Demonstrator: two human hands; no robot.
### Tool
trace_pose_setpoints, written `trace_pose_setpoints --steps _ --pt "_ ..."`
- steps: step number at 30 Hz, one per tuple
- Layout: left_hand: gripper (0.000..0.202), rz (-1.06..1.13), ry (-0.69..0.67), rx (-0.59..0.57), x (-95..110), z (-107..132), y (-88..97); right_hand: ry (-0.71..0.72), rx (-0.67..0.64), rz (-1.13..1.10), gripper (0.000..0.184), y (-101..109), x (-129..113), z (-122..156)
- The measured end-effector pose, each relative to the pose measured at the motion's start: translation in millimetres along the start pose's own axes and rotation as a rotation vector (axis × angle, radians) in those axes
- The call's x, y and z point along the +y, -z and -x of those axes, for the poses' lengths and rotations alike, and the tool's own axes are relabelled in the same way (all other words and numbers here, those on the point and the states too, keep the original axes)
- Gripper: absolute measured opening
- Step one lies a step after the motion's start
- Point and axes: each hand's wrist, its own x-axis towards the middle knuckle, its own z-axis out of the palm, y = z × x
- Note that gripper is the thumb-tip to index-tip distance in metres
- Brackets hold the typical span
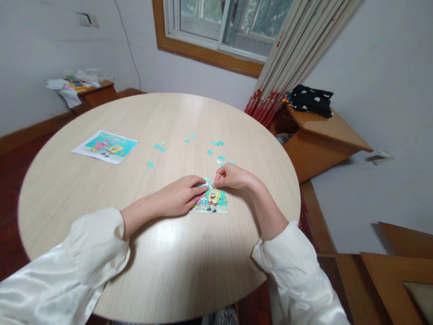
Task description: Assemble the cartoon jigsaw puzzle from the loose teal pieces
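Note:
A partly assembled jigsaw puzzle [214, 201] with a yellow cartoon figure lies on the round wooden table [162, 266]. Across its left part rests my left hand [182, 195], palm down with fingers stretched out, hiding some of the picture. My right hand [230, 176] is at the puzzle's upper edge, thumb and fingers pinched together. A small puzzle piece seems to be at those fingertips, mostly covered. Just beyond my right hand lie loose puzzle pieces [221, 159], mostly turquoise.
More loose turquoise pieces [158, 147] are scattered farther back. A printed reference picture [108, 146] lies at the table's left. Behind stand a wooden stool with papers [96, 92] and, at right, a wooden cabinet [318, 140] with black cloth [311, 101]. A curtain [291, 58] hangs beside the window.

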Motion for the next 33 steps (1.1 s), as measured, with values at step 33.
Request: trace_pose_setpoints --steps 33 --pt "0.037 0.013 0.004 0.008 0.4 -0.3 -0.1 0.089 -0.068 0.031 0.013 0.6 4.6 -2.6"
